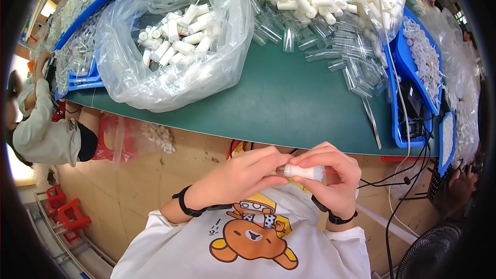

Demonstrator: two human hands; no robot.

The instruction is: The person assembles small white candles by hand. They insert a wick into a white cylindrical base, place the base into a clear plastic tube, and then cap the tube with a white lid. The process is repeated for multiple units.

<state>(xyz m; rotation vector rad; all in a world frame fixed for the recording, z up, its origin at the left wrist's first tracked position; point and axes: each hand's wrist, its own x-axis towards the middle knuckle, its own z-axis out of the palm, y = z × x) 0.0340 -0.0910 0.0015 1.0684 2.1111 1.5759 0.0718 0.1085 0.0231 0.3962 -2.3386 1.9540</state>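
You grip a white cylinder (305, 171) just off the near edge of the green table (294, 101), left hand (256, 169) pinching its left end and right hand (335, 174) clasping its right, apparently to hold it level and steady. Beyond, at left, a plastic bag (170, 92) gapes around similar white pieces (173, 30), perhaps for easy access; clear tubes (356, 46) lie far right, a slim metal tool (371, 124) nearer.
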